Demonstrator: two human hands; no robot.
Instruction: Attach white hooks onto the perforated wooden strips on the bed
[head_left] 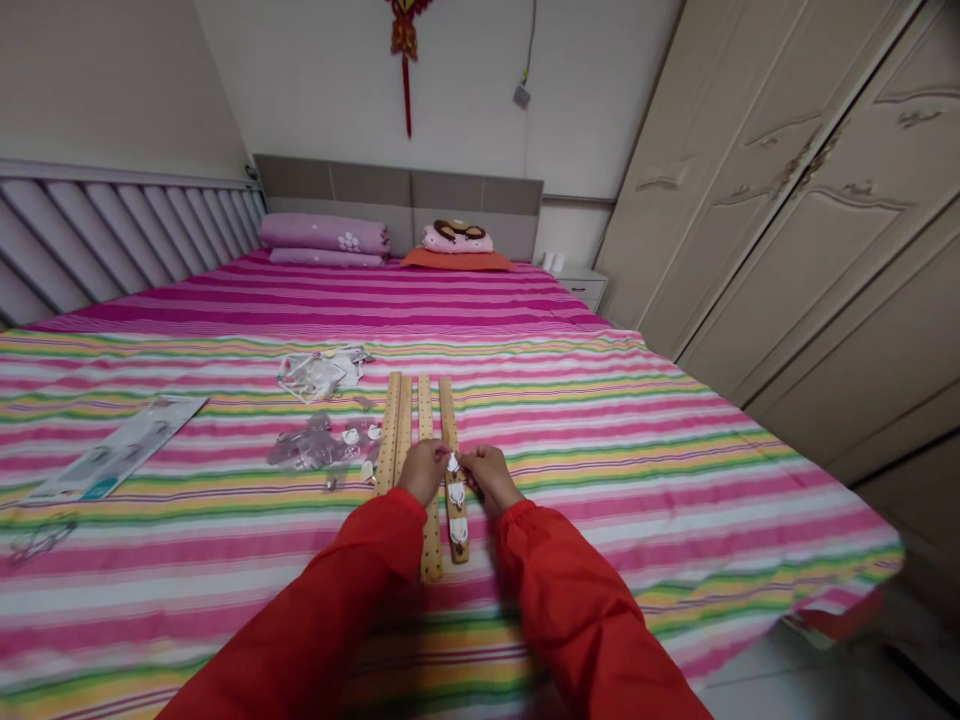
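I see my left hand and right hand both pinched nearly closed on a small white hook, held against the rightmost wooden strip on the bed. Three more strips lie just beside it at 9 o'clock, with loose hooks and plastic bags beyond. Open bedspread runs toward 3 o'clock up to the bed's edge.

wooden strips lie on the bed; hooks left of them, pillows behind.
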